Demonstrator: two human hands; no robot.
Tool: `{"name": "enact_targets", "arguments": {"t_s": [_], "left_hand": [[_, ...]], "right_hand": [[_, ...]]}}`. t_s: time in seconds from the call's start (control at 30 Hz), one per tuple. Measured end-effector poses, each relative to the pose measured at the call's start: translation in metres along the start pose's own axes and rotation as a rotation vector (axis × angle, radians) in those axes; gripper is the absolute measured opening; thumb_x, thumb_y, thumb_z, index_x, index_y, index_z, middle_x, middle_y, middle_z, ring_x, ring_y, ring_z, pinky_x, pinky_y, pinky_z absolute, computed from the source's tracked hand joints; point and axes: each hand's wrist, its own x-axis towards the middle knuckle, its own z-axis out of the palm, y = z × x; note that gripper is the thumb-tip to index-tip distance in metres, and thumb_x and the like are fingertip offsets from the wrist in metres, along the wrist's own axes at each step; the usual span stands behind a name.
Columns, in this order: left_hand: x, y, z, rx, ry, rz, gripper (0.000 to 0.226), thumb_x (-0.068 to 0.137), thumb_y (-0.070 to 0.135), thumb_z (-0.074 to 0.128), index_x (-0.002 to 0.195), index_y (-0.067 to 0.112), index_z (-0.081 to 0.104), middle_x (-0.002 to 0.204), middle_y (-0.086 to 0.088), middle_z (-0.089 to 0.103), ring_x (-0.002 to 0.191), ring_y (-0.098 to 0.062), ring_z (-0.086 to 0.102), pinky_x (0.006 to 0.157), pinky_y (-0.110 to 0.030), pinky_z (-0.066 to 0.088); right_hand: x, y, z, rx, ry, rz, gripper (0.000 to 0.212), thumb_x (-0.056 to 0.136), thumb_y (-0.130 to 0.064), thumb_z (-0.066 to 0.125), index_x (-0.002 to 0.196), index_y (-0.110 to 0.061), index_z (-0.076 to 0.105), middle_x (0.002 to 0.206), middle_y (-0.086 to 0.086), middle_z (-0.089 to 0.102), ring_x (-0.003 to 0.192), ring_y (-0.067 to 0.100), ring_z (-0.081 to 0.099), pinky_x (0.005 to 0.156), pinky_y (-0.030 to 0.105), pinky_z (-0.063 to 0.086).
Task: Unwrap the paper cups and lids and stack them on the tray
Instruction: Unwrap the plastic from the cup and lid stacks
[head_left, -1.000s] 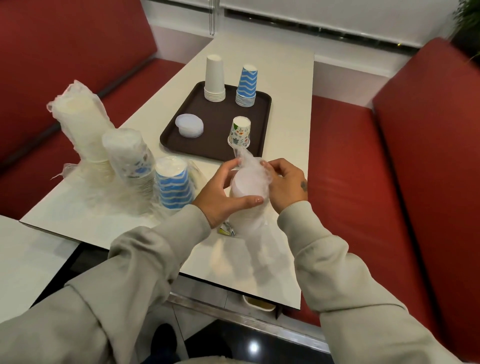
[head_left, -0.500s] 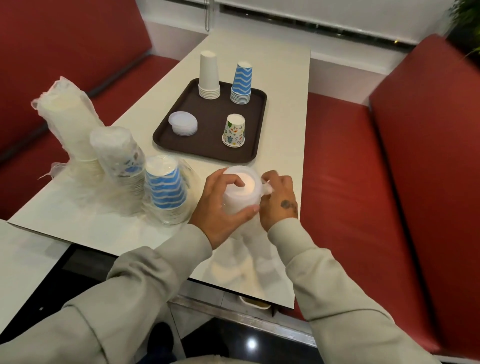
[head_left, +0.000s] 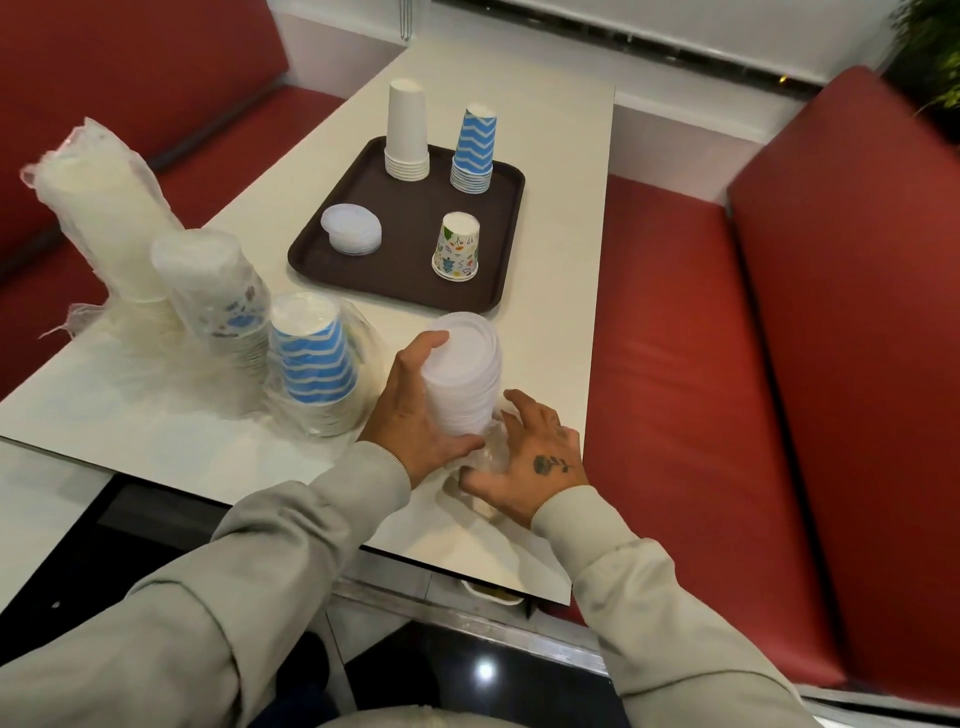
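My left hand (head_left: 415, 410) grips a tall stack of white lids (head_left: 464, 371) standing on the table near its front right corner. Beside the stack's base, my right hand (head_left: 524, 457) presses down the clear plastic wrap (head_left: 485, 457) with its fingers spread. The brown tray (head_left: 410, 270) lies beyond, carrying a short lid stack (head_left: 352, 229), a white cup stack (head_left: 407, 132), a blue wavy cup stack (head_left: 474, 150) and a floral cup (head_left: 456, 246). To the left stand wrapped packs: blue wavy cups (head_left: 314, 358), floral cups (head_left: 215, 296) and a tall white pack (head_left: 101, 208).
The white table (head_left: 550, 332) ends just right of my right hand, with a red bench seat (head_left: 670, 364) beyond the edge. Another red bench runs along the left. Loose plastic wrap lies around the wrapped packs.
The wrap has been pulled down off the lid stack, which now stands bare on the table. My right hand dropped to the wrap at the base and opened.
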Motion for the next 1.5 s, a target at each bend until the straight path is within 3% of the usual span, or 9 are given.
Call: {"name": "enact_targets", "arguments": {"t_s": [0.27,0.43,0.53,0.6,0.73,0.93,1.07,1.3,1.5], "left_hand": [[0.007,0.001,-0.008,0.131,-0.107,0.087,0.104,0.056,0.011,0.091,0.128,0.038,0.022,0.14,-0.009,0.038,0.112,-0.006,0.037,0.092,0.007,0.018],[0.002,-0.007,0.003,0.078,0.031,0.142,0.104,0.049,0.019,0.093,0.129,0.025,0.026,0.13,-0.025,0.041,0.115,-0.007,0.037,0.1,-0.001,0.024],[0.004,-0.008,0.001,0.097,0.008,0.115,0.107,0.052,0.02,0.093,0.132,0.029,0.022,0.135,-0.021,0.038,0.117,-0.013,0.041,0.098,-0.008,0.03],[0.005,-0.007,0.0,0.112,-0.015,0.098,0.112,0.052,0.017,0.094,0.133,0.032,0.018,0.139,-0.017,0.036,0.116,-0.004,0.035,0.097,-0.013,0.031],[0.006,-0.011,0.001,0.103,-0.007,0.099,0.114,0.047,0.01,0.094,0.13,0.034,0.021,0.135,-0.02,0.036,0.114,0.001,0.03,0.097,0.0,0.023],[0.011,-0.015,-0.002,0.093,-0.042,0.072,0.115,0.047,0.009,0.093,0.13,0.036,0.018,0.133,0.0,0.025,0.114,0.002,0.026,0.097,0.003,0.018],[0.015,-0.017,-0.011,0.101,-0.004,-0.008,0.117,0.05,0.01,0.094,0.132,0.038,0.016,0.141,0.0,0.025,0.121,0.002,0.021,0.106,-0.012,0.021],[0.016,-0.013,-0.006,0.154,-0.004,-0.052,0.114,0.054,0.013,0.095,0.141,0.009,0.022,0.148,-0.008,0.024,0.119,0.009,0.015,0.108,-0.017,0.022],[0.019,-0.018,-0.006,0.178,-0.02,-0.04,0.118,0.054,0.018,0.095,0.14,0.024,0.015,0.149,-0.005,0.023,0.13,-0.006,0.024,0.108,-0.015,0.02]], "right_hand": [[0.007,0.007,0.011,0.078,0.141,-0.028,0.05,0.08,-0.049,0.071,0.11,-0.01,0.064,0.148,0.003,0.044,0.14,0.025,0.033,0.113,0.041,0.026],[0.005,0.003,0.007,0.168,0.102,-0.064,0.034,0.089,-0.033,0.067,0.11,-0.007,0.065,0.131,0.004,0.06,0.119,0.027,0.049,0.091,0.026,0.035],[0.005,0.0,0.007,0.149,0.124,-0.056,0.023,0.09,-0.026,0.065,0.098,-0.004,0.062,0.104,0.008,0.065,0.1,0.031,0.051,0.07,0.026,0.027],[0.004,-0.003,0.006,0.128,0.107,-0.033,0.02,0.092,-0.023,0.061,0.097,-0.005,0.058,0.1,0.01,0.062,0.097,0.029,0.049,0.067,0.027,0.023],[-0.001,-0.005,0.003,0.098,0.081,-0.023,0.009,0.092,-0.015,0.053,0.099,-0.01,0.049,0.089,0.006,0.052,0.09,0.028,0.045,0.063,0.029,0.017],[-0.004,-0.002,-0.004,0.181,0.041,0.053,0.026,0.089,-0.013,0.051,0.114,-0.012,0.048,0.084,-0.001,0.049,0.076,0.027,0.044,0.064,0.03,0.026],[-0.01,0.002,-0.004,0.175,-0.019,0.069,0.06,0.09,-0.021,0.048,0.146,-0.038,0.034,0.108,0.001,0.058,0.098,0.028,0.057,0.084,0.032,0.041],[-0.016,-0.002,0.009,0.021,0.019,0.041,0.052,0.096,-0.029,0.043,0.145,-0.044,0.037,0.115,0.002,0.052,0.093,0.031,0.059,0.075,0.031,0.041],[-0.02,-0.001,0.014,0.008,0.076,0.048,0.061,0.081,-0.06,0.051,0.137,-0.039,0.052,0.123,-0.003,0.047,0.083,0.022,0.054,0.083,0.032,0.043]]}}
